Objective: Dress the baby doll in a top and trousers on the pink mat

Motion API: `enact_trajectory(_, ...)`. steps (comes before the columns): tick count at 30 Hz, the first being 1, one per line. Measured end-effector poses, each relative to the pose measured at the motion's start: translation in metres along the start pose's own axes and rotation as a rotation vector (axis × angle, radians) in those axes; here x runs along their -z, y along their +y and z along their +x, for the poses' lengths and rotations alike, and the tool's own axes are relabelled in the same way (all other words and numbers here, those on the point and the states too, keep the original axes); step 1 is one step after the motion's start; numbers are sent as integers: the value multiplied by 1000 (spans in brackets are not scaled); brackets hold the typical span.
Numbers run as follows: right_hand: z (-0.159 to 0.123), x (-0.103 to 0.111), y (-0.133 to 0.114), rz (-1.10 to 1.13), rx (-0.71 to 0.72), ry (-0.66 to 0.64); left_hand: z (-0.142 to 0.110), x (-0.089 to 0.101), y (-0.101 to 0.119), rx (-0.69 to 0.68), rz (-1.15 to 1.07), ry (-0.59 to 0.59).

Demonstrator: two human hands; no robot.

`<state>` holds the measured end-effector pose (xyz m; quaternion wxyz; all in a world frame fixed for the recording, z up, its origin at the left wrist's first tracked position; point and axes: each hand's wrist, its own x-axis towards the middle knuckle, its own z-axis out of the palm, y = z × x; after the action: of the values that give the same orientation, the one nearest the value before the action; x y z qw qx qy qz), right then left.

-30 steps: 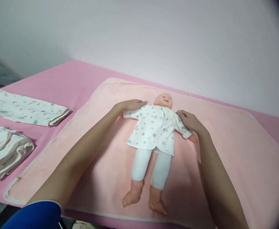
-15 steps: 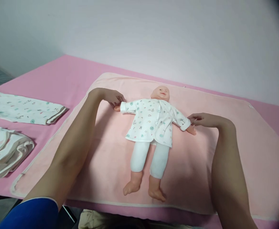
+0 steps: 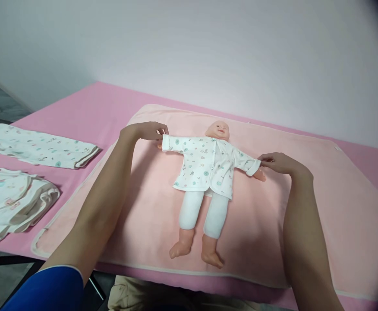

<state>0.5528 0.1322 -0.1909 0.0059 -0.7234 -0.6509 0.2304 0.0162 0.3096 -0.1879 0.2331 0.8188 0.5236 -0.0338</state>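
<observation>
A baby doll (image 3: 181, 242) lies on its back with its arms spread. It wears a white printed baby jacket (image 3: 195, 168), which lies closed over the chest, and white cloth covers its upper legs. My left hand (image 3: 148, 130) pinches the cuff of the sleeve on the left, and the doll's hand shows only in part beneath my fingers. On the other side, my right hand (image 3: 277, 162) has its fingertips closed on the opposite cuff. The doll's hand (image 3: 260, 175) pokes out just below that cuff.
Under the doll spreads a peach blanket (image 3: 253, 242) with pale edging, laid over a pink table cover (image 3: 69, 103). At the left lie folded printed baby trousers (image 3: 40, 144) and a folded printed garment (image 3: 17, 198). A pale wall (image 3: 208, 52) rises behind the table.
My fingers have closed on both cuffs and drawn the sleeves outward, so they look straighter and cover more of the doll's hands. The whole view has shifted slightly.
</observation>
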Motion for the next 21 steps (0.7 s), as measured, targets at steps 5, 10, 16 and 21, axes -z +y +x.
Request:
enact_trajectory(5, -3, 5, 2, -37, -2, 62, 0, 3, 7, 64, 31, -29)
enact_trajectory(10, -7, 7, -6, -95, -33, 108, 7, -22, 55, -136, -105, 169)
enact_trajectory(16, 1, -21, -70, 47, 146, 199, 19, -65, 119, -287, -221, 177)
enact_trajectory(21, 24, -63, -107, 313, 321, 304, 31, -78, 127, -403, -205, 269)
